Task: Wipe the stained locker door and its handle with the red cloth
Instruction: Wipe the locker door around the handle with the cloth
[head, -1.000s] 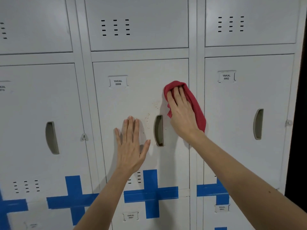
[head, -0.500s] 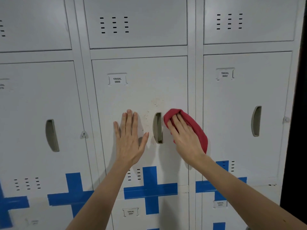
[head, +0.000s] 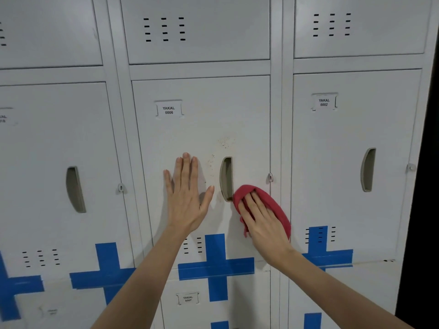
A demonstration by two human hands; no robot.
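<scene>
Your right hand (head: 263,222) presses the bunched red cloth (head: 266,200) flat-fingered against the locker door (head: 202,134), just right of the recessed handle's (head: 226,179) lower end. Your left hand (head: 187,198) lies open, palm flat on the door, left of the handle. Brown specks (head: 224,142) sit above the handle.

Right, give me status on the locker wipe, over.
Left hand flat on locker door, open. Right hand presses red cloth below-right of handle. Stains above handle unwiped. Nothing in the way.
</scene>
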